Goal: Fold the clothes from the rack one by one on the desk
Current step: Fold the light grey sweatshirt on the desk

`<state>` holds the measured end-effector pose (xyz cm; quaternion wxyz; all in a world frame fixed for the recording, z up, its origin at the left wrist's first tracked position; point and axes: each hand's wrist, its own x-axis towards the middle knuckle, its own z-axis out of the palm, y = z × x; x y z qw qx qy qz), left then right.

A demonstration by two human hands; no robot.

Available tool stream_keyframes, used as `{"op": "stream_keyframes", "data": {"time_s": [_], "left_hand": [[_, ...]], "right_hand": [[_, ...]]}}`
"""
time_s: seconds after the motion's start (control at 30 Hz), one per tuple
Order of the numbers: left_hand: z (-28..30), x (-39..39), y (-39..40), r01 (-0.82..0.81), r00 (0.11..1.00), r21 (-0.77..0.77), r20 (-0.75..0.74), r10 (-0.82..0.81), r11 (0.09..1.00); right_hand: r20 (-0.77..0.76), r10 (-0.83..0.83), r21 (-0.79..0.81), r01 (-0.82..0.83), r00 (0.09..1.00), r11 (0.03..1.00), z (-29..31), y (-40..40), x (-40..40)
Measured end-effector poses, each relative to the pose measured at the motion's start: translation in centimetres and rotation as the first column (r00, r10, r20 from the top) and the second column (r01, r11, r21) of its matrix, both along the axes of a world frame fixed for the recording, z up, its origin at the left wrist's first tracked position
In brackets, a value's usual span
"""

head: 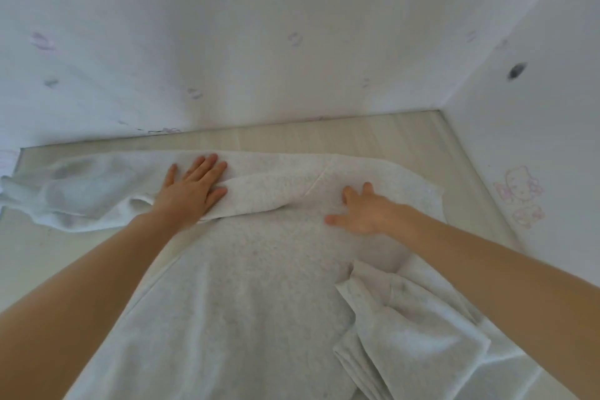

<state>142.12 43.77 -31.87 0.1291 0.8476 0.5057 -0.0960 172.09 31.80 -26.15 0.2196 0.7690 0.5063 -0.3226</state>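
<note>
Lying spread across the pale desk (pixel 373 136), reaching from its far edge toward the camera: a light grey sweatshirt (pixel 246 286), one sleeve (pixel 81 191) trailing off to the left and another bunching at the lower right. Pressing flat on the folded upper band, fingers straight and slightly spread: the left hand (pixel 191 187). Resting on the cloth just right of centre, blurred, fingers seemingly spread and holding nothing: the right hand (pixel 363 211), near a white wall (pixel 535 140) bearing a faint pink cartoon sticker (pixel 519 188).

We see bare surface (pixel 373 133) strip behind garment (pixel 246 286), passable. Back wall (pixel 259 26), right wall (pixel 535 123) box corner. Crumpled sleeve (pixel 406 318) blocks near right.
</note>
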Motion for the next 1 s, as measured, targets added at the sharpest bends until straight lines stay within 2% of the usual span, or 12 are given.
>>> {"op": "stream_keyframes", "data": {"time_s": [0.07,0.13,0.23,0.3,0.37,0.43,0.63,0.7,0.8,0.9,1.0], "left_hand": [[0.1,0.2,1.0,-0.001,0.997,0.053,-0.077,0.006,0.999],[0.1,0.7,1.4,-0.044,0.996,0.129,-0.076,0.054,0.991],[1.1,1.8,0.3,-0.211,0.970,0.280,0.179,0.165,0.937],[2.1,2.6,-2.1,-0.292,0.927,0.338,0.329,0.178,0.895],[2.7,2.9,-5.0,-0.332,0.896,0.248,0.385,0.221,0.910],[2.6,2.8,-7.6,-0.390,0.859,0.088,0.393,0.328,0.916],[2.0,3.3,-10.3,-0.523,0.727,-0.147,0.437,0.530,0.839],[2.0,3.7,-10.2,-0.541,0.684,-0.242,0.431,0.589,0.805],[2.4,3.8,-9.5,-0.559,0.572,-0.393,0.454,0.683,0.730],[3.0,3.7,-9.3,-0.539,0.587,-0.368,0.481,0.651,0.758],[4.2,4.0,-10.3,-0.526,0.623,-0.234,0.548,0.558,0.818]], "right_hand": [[0.050,-0.013,0.059,0.010,0.999,0.998,1.1,2.2,0.5],[0.153,-0.006,0.203,-0.025,0.988,0.979,1.9,4.2,1.0],[0.180,-0.043,0.439,-0.041,0.983,0.897,2.0,6.8,0.9],[0.103,0.046,0.471,-0.090,0.994,0.877,1.1,8.2,0.2],[0.052,0.095,0.444,-0.108,0.994,0.890,0.0,9.4,-0.7],[-0.013,0.061,0.415,-0.050,0.998,0.908,-0.8,10.2,-1.4],[-0.102,-0.038,0.316,0.068,0.994,0.946,-1.5,12.2,-1.6],[-0.157,-0.055,0.333,0.105,0.986,0.937,-1.3,12.6,-1.4],[-0.304,-0.077,0.437,0.210,0.950,0.875,-0.4,12.4,-0.9],[-0.467,-0.068,0.532,0.341,0.882,0.775,1.3,11.2,0.2],[-0.514,0.020,0.610,0.349,0.858,0.711,3.1,9.5,1.3]]}}
